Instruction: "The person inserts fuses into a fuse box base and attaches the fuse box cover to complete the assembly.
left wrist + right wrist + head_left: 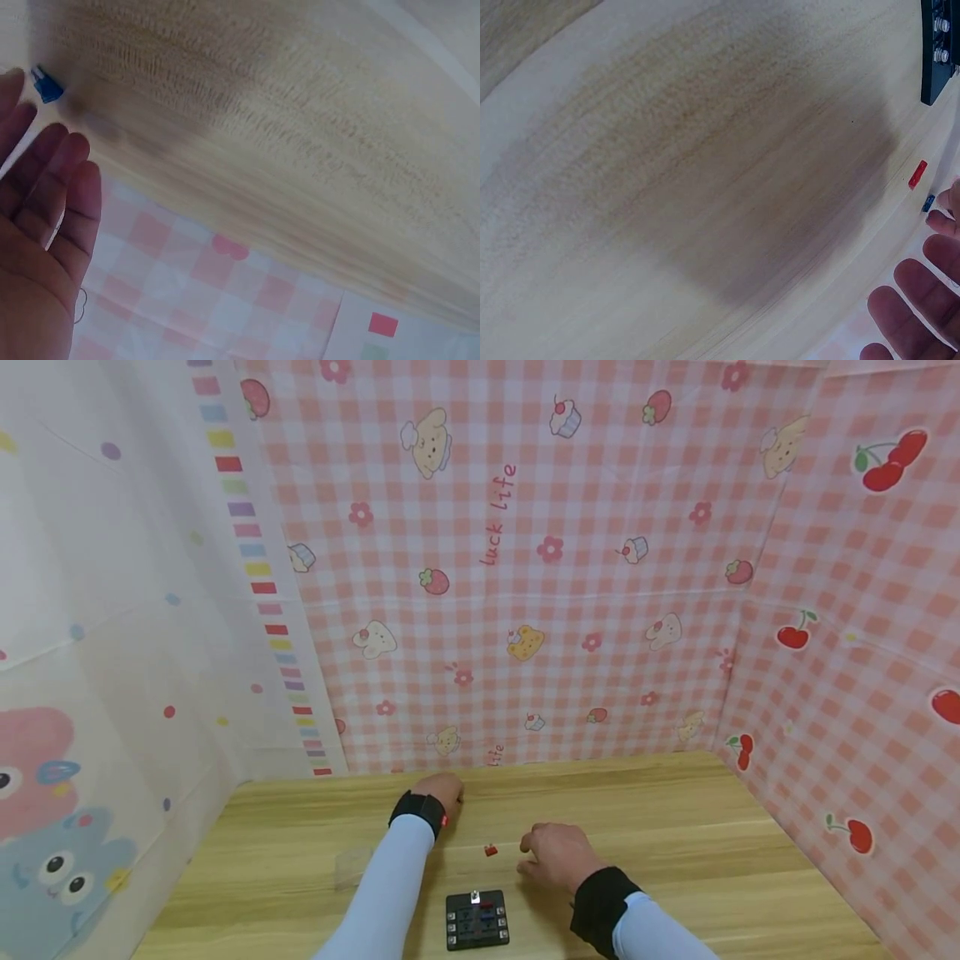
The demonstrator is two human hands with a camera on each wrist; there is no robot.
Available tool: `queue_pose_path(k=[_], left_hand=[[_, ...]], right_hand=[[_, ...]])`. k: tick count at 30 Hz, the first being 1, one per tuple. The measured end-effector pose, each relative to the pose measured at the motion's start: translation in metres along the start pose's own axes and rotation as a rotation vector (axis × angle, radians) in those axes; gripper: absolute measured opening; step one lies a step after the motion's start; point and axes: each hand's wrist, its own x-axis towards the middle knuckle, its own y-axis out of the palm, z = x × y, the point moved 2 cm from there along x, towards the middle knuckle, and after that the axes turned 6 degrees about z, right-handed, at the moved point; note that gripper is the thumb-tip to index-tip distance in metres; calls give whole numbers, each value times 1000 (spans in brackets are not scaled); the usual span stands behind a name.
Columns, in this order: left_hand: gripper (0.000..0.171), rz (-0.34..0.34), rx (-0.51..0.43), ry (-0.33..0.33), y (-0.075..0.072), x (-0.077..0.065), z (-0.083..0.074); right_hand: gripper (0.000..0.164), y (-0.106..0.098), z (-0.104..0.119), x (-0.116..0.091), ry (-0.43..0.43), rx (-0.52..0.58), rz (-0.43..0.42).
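My left hand reaches to the back of the table, fingers loosely bent. Just off its fingertips in the left wrist view lies a blue blade fuse with pale metal prongs; the hand hides it in the head view. A red blade fuse lies on the wood between both hands. My right hand hovers to the right of it, holding nothing, with fingers relaxed and apart. Nearer to me sits a black fuse block with metal screw terminals and a red and a blue fuse in its right side.
A clear plastic piece lies left of the fuse block, partly behind my left sleeve. The wooden table ends at a pink checked cloth wall at the back, with more cloth on both sides.
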Motion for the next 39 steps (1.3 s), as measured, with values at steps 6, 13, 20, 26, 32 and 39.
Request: queue_pose_path(k=[6, 13, 20, 26, 32, 39], left_hand=[[23, -51, 44, -2, 4, 3, -2], [12, -100, 109, -25, 13, 5, 0], [13, -108, 136, 21, 19, 13, 4], [11, -94, 145, 14, 21, 15, 3], [14, -127, 161, 17, 16, 4, -1], [19, -117, 136, 25, 26, 17, 9]], right_hand=[[27, 1, -2, -1, -11, -9, -15], [27, 3, -4, -3, -25, -33, -35], [27, 3, -5, -3, -10, -25, -22], [27, 3, -3, -4, 2, 1, -7], [27, 3, -3, -4, 5, 15, 7], [26, 2, -3, -4, -4, 11, -3]])
